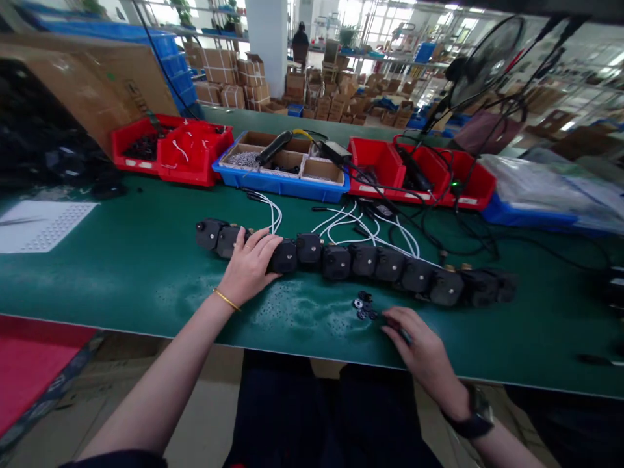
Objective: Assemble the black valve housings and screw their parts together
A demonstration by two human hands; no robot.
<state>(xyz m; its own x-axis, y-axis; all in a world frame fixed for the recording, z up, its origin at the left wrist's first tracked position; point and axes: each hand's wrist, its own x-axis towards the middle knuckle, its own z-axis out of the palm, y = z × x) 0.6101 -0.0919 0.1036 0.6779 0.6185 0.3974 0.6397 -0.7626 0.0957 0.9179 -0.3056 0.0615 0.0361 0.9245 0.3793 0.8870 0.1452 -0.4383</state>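
A long row of small black box-shaped units (363,261) lies across the green table (127,273), each with white wires (341,224) trailing back. My left hand (249,263) rests on top of one unit near the row's left end, fingers spread over it. My right hand (422,351) lies on the mat near the front edge, fingers curled, just right of a small heap of dark ring-shaped parts (364,305). Whether those fingers pinch a part is hidden.
Red bins (170,153) and a blue tray with cardboard compartments (283,166) line the back of the table, with more red bins (422,172), black cables and a fan (480,62) at right. A white sheet (41,224) lies far left. A person stands far back among stacked cartons.
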